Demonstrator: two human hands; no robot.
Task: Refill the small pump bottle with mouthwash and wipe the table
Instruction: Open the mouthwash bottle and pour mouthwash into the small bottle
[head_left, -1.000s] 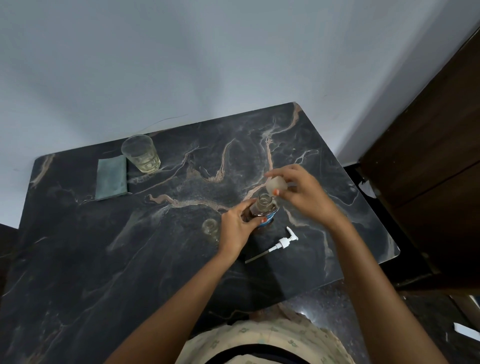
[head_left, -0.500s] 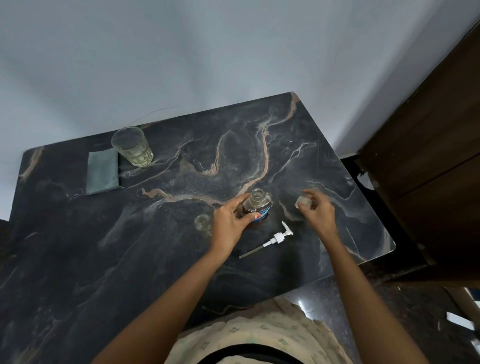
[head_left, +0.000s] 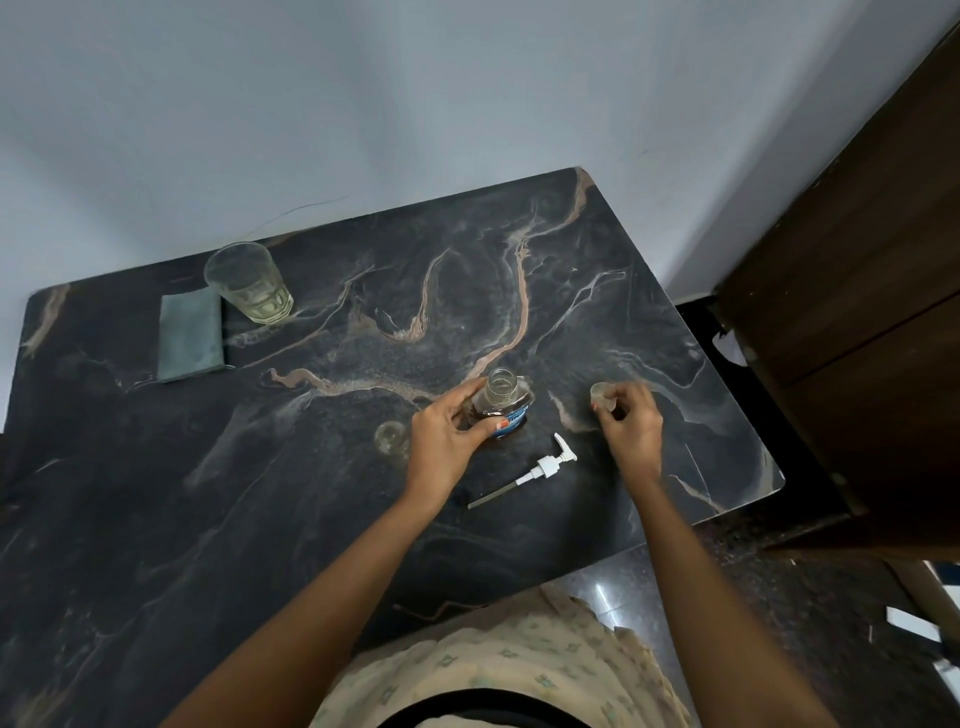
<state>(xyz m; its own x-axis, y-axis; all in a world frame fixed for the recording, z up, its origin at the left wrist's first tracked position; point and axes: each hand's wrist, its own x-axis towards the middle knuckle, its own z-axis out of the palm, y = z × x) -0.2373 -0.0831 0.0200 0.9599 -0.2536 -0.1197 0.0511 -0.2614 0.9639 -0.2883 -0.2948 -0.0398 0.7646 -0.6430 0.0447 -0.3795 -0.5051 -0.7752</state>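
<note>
Head view shows the left hand (head_left: 441, 441) with its grip wrapped round the shoulder of the mouthwash bottle (head_left: 501, 402), which stands upright and uncapped near the middle of the dark marbled tabletop (head_left: 649, 322). The right hand (head_left: 631, 423) pinches the bottle's translucent cap (head_left: 602, 392) in a narrow fingertip grip, low at the tabletop to the right of the bottle; whether the cap touches the surface cannot be told. The small pump bottle (head_left: 390, 439), clear and open-mouthed, stands just left of the left hand. Its white pump head (head_left: 545, 465) lies on its side in front of the mouthwash bottle, between the two hands.

By the look of it, both containers are open and the pour has not begun. The next move likely calls for letting go of the cap, lifting the mouthwash bottle, and tipping it slowly over the small bottle's narrow mouth, ideally with the free hand steadying that light bottle. A folded grey-green cloth (head_left: 191, 335) lies at the far left beside a drinking glass (head_left: 249, 286), ready for wiping.
</note>
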